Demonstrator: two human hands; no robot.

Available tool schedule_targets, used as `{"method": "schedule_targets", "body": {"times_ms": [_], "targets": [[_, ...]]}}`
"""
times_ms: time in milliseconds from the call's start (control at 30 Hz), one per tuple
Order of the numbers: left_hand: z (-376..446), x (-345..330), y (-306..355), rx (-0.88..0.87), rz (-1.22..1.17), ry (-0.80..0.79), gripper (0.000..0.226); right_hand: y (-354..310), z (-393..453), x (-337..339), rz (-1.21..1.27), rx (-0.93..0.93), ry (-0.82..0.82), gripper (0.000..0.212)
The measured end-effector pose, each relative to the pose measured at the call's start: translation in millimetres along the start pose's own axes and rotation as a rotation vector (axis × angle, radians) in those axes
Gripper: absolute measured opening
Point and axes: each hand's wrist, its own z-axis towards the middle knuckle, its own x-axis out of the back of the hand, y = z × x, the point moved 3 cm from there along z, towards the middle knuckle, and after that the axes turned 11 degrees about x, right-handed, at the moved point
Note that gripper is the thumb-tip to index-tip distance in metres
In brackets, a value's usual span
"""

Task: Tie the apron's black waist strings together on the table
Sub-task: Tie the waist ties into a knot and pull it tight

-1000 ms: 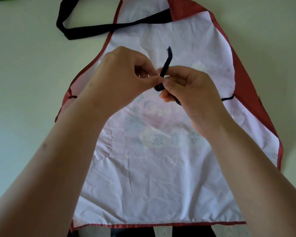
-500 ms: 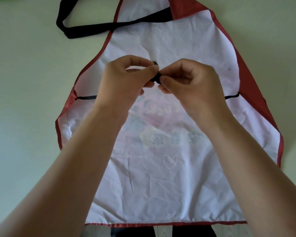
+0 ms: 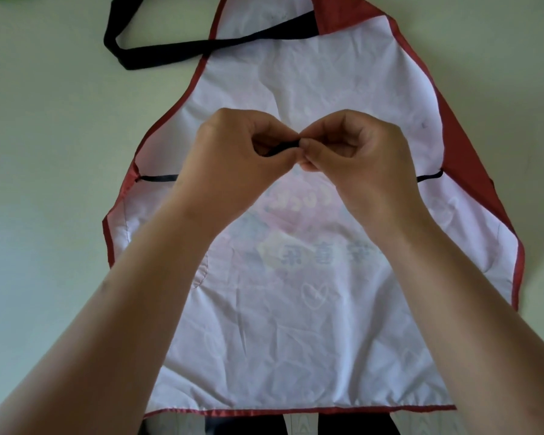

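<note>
Waist strings (image 3: 281,149): thin black cord. A short dark length shows between the two hands, over the middle of the apron; any knot is hidden by the fingers. The left string (image 3: 157,178) runs flat and taut from the apron's left edge to under the left hand. The right string (image 3: 429,176) shows only as a short stub at the right edge before it passes behind the right wrist.

Left hand (image 3: 233,155): curled, thumb and fingertips pinched together on the cord. Right hand (image 3: 355,152): likewise curled, thumb and forefinger clamped on the cord. The fingertips of the two hands touch at the centre, just above the fabric.

Apron (image 3: 280,340): lies flat with its pale underside up, thin creased white cloth with a red hem round the edges. A faint print of hearts and characters shows through. The red face is folded over along the right side. Wide black neck strap (image 3: 157,53) loops off the top left corner.

Table (image 3: 44,152): smooth, matte, pale greenish-white.
</note>
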Motion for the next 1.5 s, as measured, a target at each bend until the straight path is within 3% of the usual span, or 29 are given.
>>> {"method": "schedule_targets", "body": {"times_ms": [233, 533, 667, 833, 1000, 1267, 1500], "targets": [[6, -7, -2, 0.155, -0.042, 0.018, 0.008, -5, -4, -5, -0.167, 0.133, -0.007, 0.021], [7, -23, -24, 0.482, -0.453, -0.129, 0.023, -4, -5, -8, -0.347, 0.183, -0.048, 0.023], [7, -19, -20, 0.398, -0.339, -0.172, 0.018, -5, -6, -5, -0.319, 0.191, -0.054, 0.027], [12, -9, -12, 0.239, -0.115, -0.161, 0.004, -1, -8, 0, -0.138, 0.058, -0.033, 0.038], [14, -7, -11, 0.254, -0.178, -0.197, 0.007, 3, -12, -1, -0.029, -0.040, -0.007, 0.033], [10, -12, -14, 0.246, -0.274, -0.163, 0.009, -2, -8, 0, -0.125, 0.088, -0.013, 0.046], [8, -22, -19, 0.382, -0.396, -0.169, 0.014, -4, -10, -5, -0.212, 0.170, -0.073, 0.052]]}}
